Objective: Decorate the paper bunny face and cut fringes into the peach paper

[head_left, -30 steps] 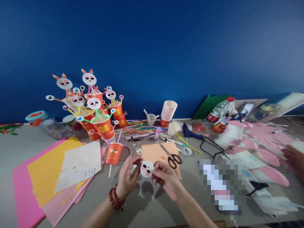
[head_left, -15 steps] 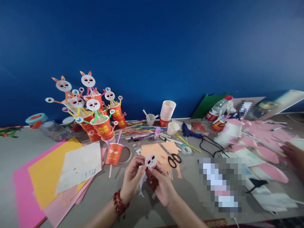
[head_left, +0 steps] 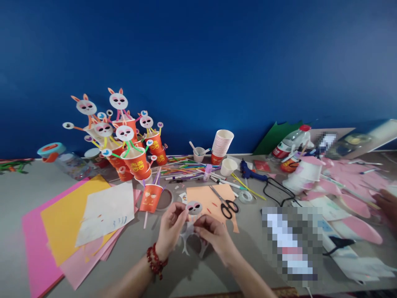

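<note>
A small round white paper rabbit face (head_left: pixel 194 208), with pink-ringed dark eyes, is pinched at its left edge by my left hand (head_left: pixel 172 225). Just below and to its right is my right hand (head_left: pixel 214 236), thumb and fingers drawn together; whatever they hold is too small to make out. A white paper offcut (head_left: pixel 186 239) with curved cut edges shows beneath my hands. Behind them, black-handled scissors (head_left: pixel 228 205) lie on an orange paper sheet (head_left: pixel 201 193). To the left, a red paper cup (head_left: pixel 151 198) with purple stems stands near a tape roll (head_left: pixel 164 199).
Stacked red cups (head_left: pixel 135 162) bearing rabbit faces stand at the back left. Coloured sheets (head_left: pixel 56 219) lie at left. Pens, a cup stack (head_left: pixel 222 142) and a blue glue gun (head_left: pixel 251 170) sit behind. Another person's hand (head_left: pixel 386 205) is at the right edge, by pink paper pieces.
My right hand has come off the rabbit face and dropped slightly below it. The face has tilted back in my left hand. The whole view has shifted a little.
</note>
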`<state>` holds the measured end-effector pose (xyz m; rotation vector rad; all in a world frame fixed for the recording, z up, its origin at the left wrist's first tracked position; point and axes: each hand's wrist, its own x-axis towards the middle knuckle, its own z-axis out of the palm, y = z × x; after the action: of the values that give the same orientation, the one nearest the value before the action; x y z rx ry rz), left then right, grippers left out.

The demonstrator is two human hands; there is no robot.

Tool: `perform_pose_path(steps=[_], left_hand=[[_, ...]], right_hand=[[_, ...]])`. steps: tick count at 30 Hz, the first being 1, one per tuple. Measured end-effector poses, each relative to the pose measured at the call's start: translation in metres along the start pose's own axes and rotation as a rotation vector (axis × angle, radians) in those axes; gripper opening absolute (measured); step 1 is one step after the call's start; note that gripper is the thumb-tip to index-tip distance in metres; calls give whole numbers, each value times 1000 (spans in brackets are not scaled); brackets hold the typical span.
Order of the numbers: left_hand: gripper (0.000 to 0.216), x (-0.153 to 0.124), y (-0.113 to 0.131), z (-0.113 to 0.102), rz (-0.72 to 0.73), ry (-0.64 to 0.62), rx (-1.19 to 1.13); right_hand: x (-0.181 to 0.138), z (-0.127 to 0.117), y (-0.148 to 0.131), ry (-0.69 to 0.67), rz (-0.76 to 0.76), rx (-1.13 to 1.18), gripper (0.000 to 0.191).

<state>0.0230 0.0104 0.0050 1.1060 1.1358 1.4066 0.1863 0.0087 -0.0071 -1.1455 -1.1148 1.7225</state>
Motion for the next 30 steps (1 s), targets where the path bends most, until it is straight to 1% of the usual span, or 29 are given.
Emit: perform_pose_path(steps=[2, 4, 6, 8, 12, 16, 20, 22, 24, 27, 28, 30], left_hand=[[28, 2, 0, -2, -26, -11, -24], [30, 3, -1, -2, -50, -27, -60], [31, 4, -2, -2, -76, -52, -96], [32, 5, -3, -2, -107, -71, -122], [33, 7, -6, -3, -150, -74, -151], [34, 10, -11, -4, -154, -63, -150], [30, 11, -17, -3, -138, -74, -131], [25, 10, -19, -4, -101, -82, -110], [17, 8, -18, -5, -22, -93, -57], [5, 6, -14, -10, 193, -134, 130], [4, 5, -13, -11, 268, -151, 205], [11, 3, -10, -13, 380, -180, 327]], right_hand=[[2, -23, -4, 78, -120, -233, 24], [4, -43, -12, 115, -173, -407, 21], [6, -58, -21, 139, -220, -568, 20], [8, -67, -28, 177, -279, -736, 20], [13, -76, -34, 258, -369, -1019, 19], [20, -80, -34, 234, -392, -1171, 18], [29, -78, -35, 216, -357, -1295, 19], [33, -75, -35, 197, -326, -1343, 19], [37, -73, -36, 183, -299, -1385, 18], [43, -70, -36, 181, -257, -1434, 16], [44, -70, -36, 180, -244, -1441, 16], [47, -68, -37, 176, -229, -1432, 17]])
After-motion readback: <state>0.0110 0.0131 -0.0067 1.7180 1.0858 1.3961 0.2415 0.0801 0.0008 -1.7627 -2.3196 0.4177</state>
